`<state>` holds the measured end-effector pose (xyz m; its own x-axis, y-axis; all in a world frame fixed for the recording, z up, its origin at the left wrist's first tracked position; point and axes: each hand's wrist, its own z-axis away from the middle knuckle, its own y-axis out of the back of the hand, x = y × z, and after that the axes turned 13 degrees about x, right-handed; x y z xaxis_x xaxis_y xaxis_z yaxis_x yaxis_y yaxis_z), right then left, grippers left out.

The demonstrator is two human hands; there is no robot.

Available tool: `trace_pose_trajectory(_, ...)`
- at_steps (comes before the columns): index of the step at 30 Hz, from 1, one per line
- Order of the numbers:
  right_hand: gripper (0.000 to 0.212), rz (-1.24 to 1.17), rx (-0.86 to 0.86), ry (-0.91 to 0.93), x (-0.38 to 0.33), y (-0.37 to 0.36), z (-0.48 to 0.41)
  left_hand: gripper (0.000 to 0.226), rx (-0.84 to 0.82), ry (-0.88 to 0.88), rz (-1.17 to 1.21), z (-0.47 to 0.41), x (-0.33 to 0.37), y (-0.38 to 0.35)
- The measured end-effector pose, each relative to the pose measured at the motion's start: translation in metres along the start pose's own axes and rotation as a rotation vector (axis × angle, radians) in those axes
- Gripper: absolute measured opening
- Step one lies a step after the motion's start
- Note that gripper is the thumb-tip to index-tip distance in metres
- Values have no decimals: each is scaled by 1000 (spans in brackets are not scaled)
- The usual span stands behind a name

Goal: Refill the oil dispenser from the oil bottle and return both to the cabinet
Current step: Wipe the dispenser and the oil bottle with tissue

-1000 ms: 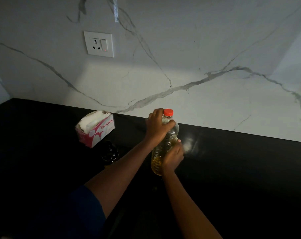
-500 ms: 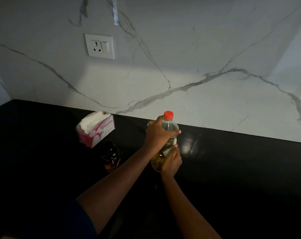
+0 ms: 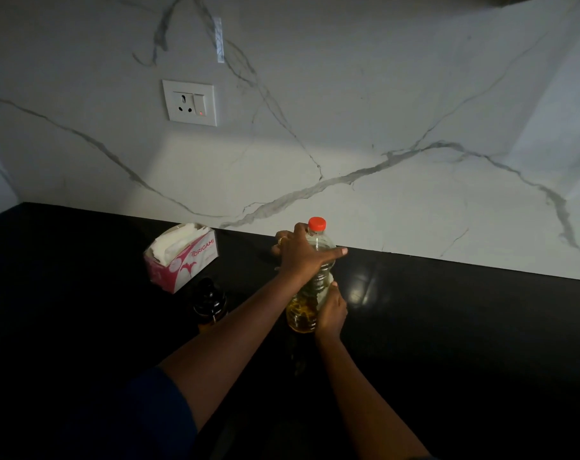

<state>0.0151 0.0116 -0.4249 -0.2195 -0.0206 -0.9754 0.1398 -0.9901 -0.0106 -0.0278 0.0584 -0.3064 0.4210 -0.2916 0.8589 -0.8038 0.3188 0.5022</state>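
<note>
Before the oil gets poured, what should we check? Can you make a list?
1. Bottle upright: ok.
2. Held firmly: ok, left hand up high, right hand low down.
3. Red cap off: not ok, it is on.
4. Dispenser close by: ok, on the counter left of the bottle.
5. Dispenser open: cannot tell, too dark.
6. Tissue box handy for drips: ok.
</note>
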Motion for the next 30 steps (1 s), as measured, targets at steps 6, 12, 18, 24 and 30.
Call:
trace_pose_trajectory(6,33,-85,85,71,6,6,19,80,38,-9,23,-8,-4,-4)
trace_pose_trajectory(12,39,-97,-31,140,-16,-3,-1,68,-47,23,76,-15,-1,-4)
trace_pose_trajectory(18,40,72,-28,14,-1,-6,-18,79,-60,75,-77,-16,7,-7)
trace_pose_trajectory(24,36,-78,121,48,-8,2,15,66,38,8,1,-16,4,-10)
trace_pose_trajectory(30,38,-17,-43,72,-15,-3,-6,69,88,-6,155,-18,-1,-7)
